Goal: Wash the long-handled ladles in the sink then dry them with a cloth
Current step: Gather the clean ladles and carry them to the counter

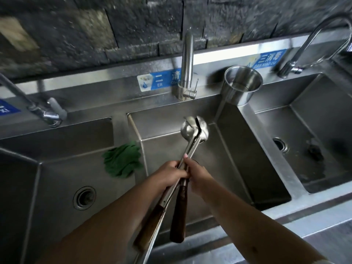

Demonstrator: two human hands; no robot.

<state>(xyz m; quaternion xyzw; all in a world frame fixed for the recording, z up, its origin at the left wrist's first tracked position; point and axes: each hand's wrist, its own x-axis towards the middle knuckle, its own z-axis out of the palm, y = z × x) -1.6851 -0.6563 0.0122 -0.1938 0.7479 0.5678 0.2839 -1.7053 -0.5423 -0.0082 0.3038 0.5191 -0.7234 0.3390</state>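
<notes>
Both hands meet over the middle basin of a steel sink (224,119) with three basins. The left hand (169,173) has its fingers curled round the metal shafts of a bundle of long-handled ladles (190,145), gripping them together. The right hand (198,173) closes on the same shafts just beside the left, its thumb laid along the metal, so the two hands touch around the bundle.

The ladles slant up and away from the person: their bowls hang above the far part of the middle basin, below the middle tap (186,65), while the dark wooden handles reach back toward the near edge, between the forearms. How many ladles are in the bundle I cannot tell exactly; at least two wooden handles show.

A crumpled green cloth (122,161) lies on the divider between the left and middle basins. A steel cup (241,84) stands on the back ledge between the middle and right basins. Further taps rise at the left (38,107) and right (312,42). Blue labels (160,80) are stuck along the back ledge, under a dark stone wall (95,35).
</notes>
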